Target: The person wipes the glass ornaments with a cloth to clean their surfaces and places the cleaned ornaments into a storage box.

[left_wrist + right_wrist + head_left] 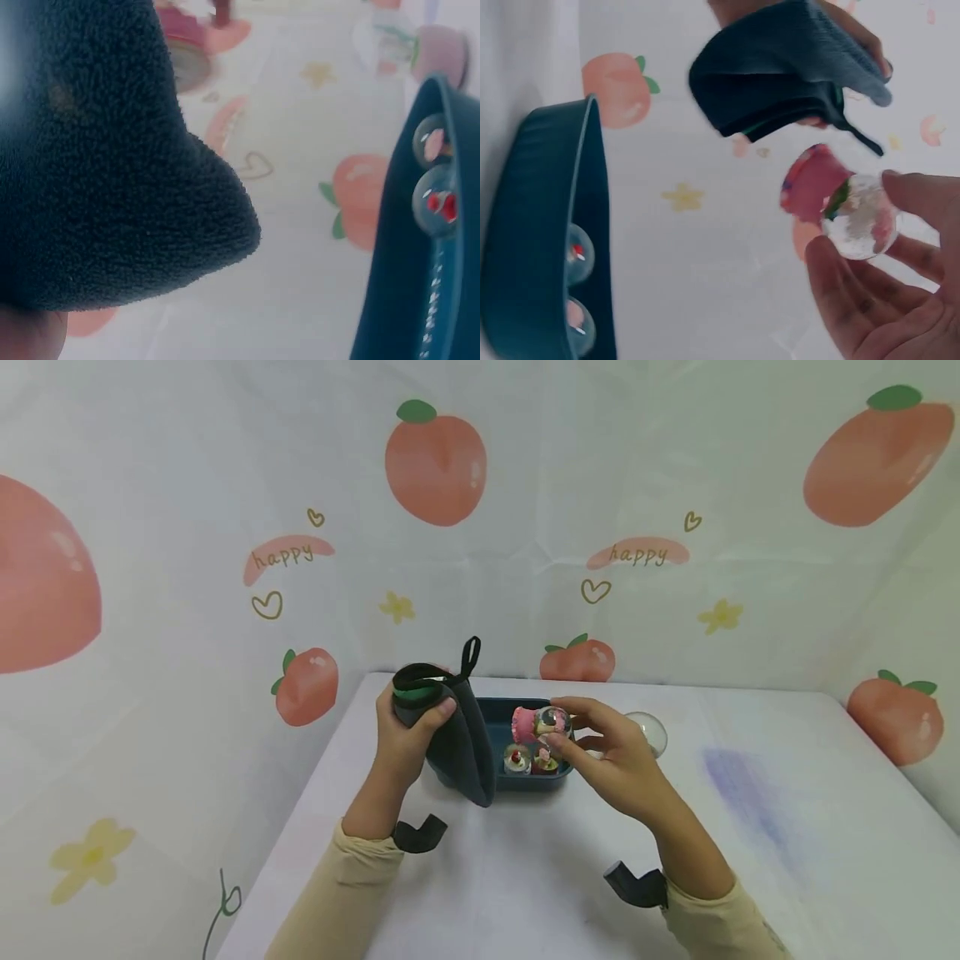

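My left hand [408,735] grips a dark grey-blue terry-cloth mitt [467,747] by its upper end. The mitt's black-edged mouth gapes a little, showing green inside, and a black loop stands up from it. Between thumb and fingers, my right hand [618,760] pinches a small snow globe [859,217] by its clear dome. That globe lies tilted sideways, its pink ruffled base pointing toward the mitt, with a gap between them in the right wrist view. Beneath it stands a dark teal tray [525,783], partly hidden by the mitt.
Two smaller snow globes, one with a red figure [517,759] and one with a pink figure [546,761], sit in the tray's right end. Behind my right hand, a larger clear globe [649,733] stands on the white table [510,877]. A peach-printed backdrop [510,602] rises behind.
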Motion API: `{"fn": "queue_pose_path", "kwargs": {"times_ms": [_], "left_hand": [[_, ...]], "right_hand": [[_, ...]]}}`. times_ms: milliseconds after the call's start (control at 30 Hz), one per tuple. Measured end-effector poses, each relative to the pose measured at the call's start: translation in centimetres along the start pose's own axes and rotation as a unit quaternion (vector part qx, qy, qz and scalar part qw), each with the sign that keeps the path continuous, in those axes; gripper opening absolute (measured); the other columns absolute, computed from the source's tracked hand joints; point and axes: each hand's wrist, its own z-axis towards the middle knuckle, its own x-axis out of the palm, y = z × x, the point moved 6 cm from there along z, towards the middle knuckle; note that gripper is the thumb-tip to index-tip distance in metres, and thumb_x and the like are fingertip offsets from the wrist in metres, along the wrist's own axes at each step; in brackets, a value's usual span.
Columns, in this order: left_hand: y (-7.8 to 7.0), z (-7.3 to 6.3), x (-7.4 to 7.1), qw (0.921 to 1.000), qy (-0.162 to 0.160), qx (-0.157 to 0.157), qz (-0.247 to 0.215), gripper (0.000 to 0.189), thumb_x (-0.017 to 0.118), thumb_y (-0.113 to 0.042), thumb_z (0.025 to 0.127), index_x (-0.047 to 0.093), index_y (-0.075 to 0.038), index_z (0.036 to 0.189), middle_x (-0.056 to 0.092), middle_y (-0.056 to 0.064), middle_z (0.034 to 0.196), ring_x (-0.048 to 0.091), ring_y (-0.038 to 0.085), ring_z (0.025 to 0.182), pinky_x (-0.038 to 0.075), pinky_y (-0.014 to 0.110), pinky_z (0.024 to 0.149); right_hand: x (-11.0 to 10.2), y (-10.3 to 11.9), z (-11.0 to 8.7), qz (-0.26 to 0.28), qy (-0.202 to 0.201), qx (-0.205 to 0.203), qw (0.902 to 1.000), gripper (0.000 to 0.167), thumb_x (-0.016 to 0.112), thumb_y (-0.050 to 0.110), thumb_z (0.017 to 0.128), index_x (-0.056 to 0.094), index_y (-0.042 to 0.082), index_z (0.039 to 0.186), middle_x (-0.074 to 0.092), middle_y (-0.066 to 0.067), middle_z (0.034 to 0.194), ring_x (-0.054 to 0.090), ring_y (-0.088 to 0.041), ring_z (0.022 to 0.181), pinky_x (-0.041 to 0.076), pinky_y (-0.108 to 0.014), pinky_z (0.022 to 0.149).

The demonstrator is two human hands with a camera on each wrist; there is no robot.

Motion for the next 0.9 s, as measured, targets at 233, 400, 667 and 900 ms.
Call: {"fn": "queue_pose_path", "kwargs": {"times_ms": [233,400,667,900], "left_hand": [[-0.7,0.2,-1.2,0.9995,-0.027,0.007,-0.016,0.040,0.071,0.000,0.080,0.072,-0.008,0.119,0.073,-0.005,0.115,0.067,0.011,0.105,0.055,0.024,0.095],[-0.8,0.4,-1.2,0.9998,-0.014,0.013,0.004,0.045,0.070,0.001,0.081,0.061,0.017,0.122,0.073,-0.006,0.114,0.067,0.011,0.106,0.055,0.024,0.096],[-0.5,0.6,-1.2,1.0000,-0.007,0.001,0.002,0.045,0.069,0.001,0.082,0.059,0.017,0.122,0.073,-0.005,0.113,0.067,0.012,0.105,0.055,0.025,0.097],[-0.5,0.6,-1.1,0.9999,0.005,0.010,0.012,0.044,0.071,-0.002,0.082,0.060,0.017,0.120,0.074,-0.007,0.111,0.068,0.011,0.102,0.055,0.025,0.095]], "right_hand": [[4.0,-2.2,1.9,-0.028,0.062,0.021,0.9974,0.038,0.082,0.017,0.094,0.068,0.013,0.129,0.074,0.000,0.116,0.072,-0.018,0.102,0.064,-0.036,0.083],[6.7,-3.7,3.4,-0.030,0.094,0.008,0.9951,0.034,0.084,0.015,0.092,0.071,0.010,0.123,0.076,0.001,0.106,0.072,-0.015,0.095,0.063,-0.042,0.079],[10.1,-6.5,4.8,-0.089,0.153,0.044,0.9833,0.025,0.084,0.026,0.093,0.074,0.016,0.113,0.072,0.003,0.102,0.068,-0.017,0.093,0.059,-0.037,0.078],[11.5,-8.0,5.1,-0.136,0.177,0.072,0.9721,0.024,0.084,0.031,0.092,0.073,0.019,0.110,0.072,0.005,0.098,0.069,-0.014,0.093,0.057,-0.032,0.077]]}}
